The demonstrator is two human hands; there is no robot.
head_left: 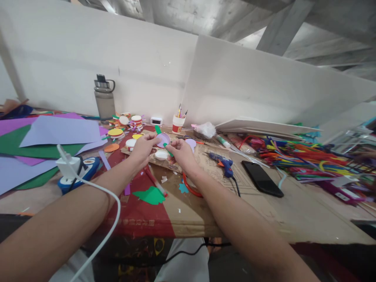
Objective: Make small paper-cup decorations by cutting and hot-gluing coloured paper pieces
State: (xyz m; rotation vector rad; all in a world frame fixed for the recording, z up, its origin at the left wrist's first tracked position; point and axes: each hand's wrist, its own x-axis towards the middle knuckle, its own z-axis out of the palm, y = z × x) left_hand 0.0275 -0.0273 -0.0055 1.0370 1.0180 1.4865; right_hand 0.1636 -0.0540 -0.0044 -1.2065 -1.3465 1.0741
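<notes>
Between both hands, above the middle of the table, is a small round purple-faced lid or disc [163, 139] with a green paper strip [158, 129] standing out at its top left and another green end at its lower right. My left hand [143, 147] pinches its left edge. The fingers of my right hand [183, 152] are closed at the lower right, by the green end. Just below lies a white round piece [161, 155]. A flat light purple circle [190, 143] is partly hidden behind my right hand.
A blue glue gun [225, 164] and a black phone [262, 178] lie to the right, before a heap of coloured pipe cleaners [289, 154]. Coloured sheets [60, 131], a power strip [92, 169] and a bottle [105, 100] are left. A white cable crosses my left forearm.
</notes>
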